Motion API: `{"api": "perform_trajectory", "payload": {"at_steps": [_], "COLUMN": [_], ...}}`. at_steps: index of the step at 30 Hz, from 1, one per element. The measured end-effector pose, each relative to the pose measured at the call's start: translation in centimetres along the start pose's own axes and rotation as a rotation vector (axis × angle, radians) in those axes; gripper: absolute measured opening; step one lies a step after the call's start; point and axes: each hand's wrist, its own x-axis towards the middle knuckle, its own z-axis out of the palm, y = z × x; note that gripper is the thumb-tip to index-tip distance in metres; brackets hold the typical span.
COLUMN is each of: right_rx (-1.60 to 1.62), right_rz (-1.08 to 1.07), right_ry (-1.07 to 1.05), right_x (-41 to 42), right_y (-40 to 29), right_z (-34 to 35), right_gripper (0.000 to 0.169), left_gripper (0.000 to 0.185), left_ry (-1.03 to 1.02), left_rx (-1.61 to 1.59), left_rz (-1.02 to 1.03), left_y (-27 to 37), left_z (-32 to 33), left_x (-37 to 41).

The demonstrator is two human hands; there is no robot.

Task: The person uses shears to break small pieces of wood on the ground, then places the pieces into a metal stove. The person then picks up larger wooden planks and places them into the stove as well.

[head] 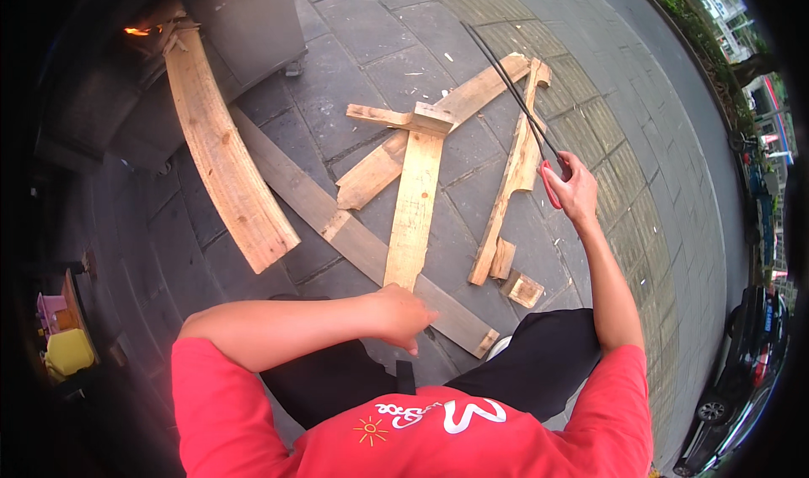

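Note:
My right hand [574,187] is closed around the red handle of long black metal tongs [515,92], whose tips point up and left over the scrap wood. My left hand [404,317] hangs over the lower end of a pale wooden plank [414,212]; whether it touches the plank I cannot tell. A greyish board [360,241] lies slanting beneath that plank. Across its upper end are another board [483,92] and an L-shaped wood piece [431,119]. A long notched wooden strip [518,162] lies nearer my right hand, with small wood blocks [523,288] at its lower end.
A wide plank [221,143] reaches from a metal stove [253,23], where flames [140,31] burn at its far end. Wood chips dot the paving. At far left are a pink container and a yellow container [69,351]. A black car [746,364] stands at the right.

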Motion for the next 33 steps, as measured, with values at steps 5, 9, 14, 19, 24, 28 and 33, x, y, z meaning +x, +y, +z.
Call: {"api": "perform_trajectory", "payload": {"at_steps": [5,9,14,19,24,28,33], "right_rx": [0.097,0.211,0.249,0.287,0.276,0.076,-0.171], "right_rz": [0.333,0.442,0.485,0.422,0.163,-0.108,-0.445], "right_ry": [0.004,-0.054,-0.14,-0.216,-0.291,-0.367,-0.476], "right_x": [0.0,-0.4,-1.7,-1.6,2.4,7.3,12.1], "right_y": [9.5,11.2,13.7,14.9,9.1,3.4,-6.3], "right_z": [0.5,0.8,0.9,1.1,0.5,1.9,4.3], "right_gripper": [0.065,0.06,0.065,0.064,0.058,0.062,0.05], "left_gripper": [0.078,0.063,0.072,0.077,0.066,0.074,0.069], "left_ry": [-0.174,-0.285,-0.054,0.566,0.747,0.89,0.953], "left_rx": [0.02,-0.051,-0.493,-0.819,-1.092,-1.082,-1.152], "left_rz": [-0.194,-0.702,-1.109,-1.235,-1.183,-1.353,-1.38], "left_y": [-2.2,-10.1,-15.4,-11.9,-11.0,-6.7,-5.1], "left_z": [0.4,1.8,8.1,16.5,21.6,17.8,17.9], "left_x": [5.9,13.0,15.2,16.9,19.4,21.0,22.6]}}
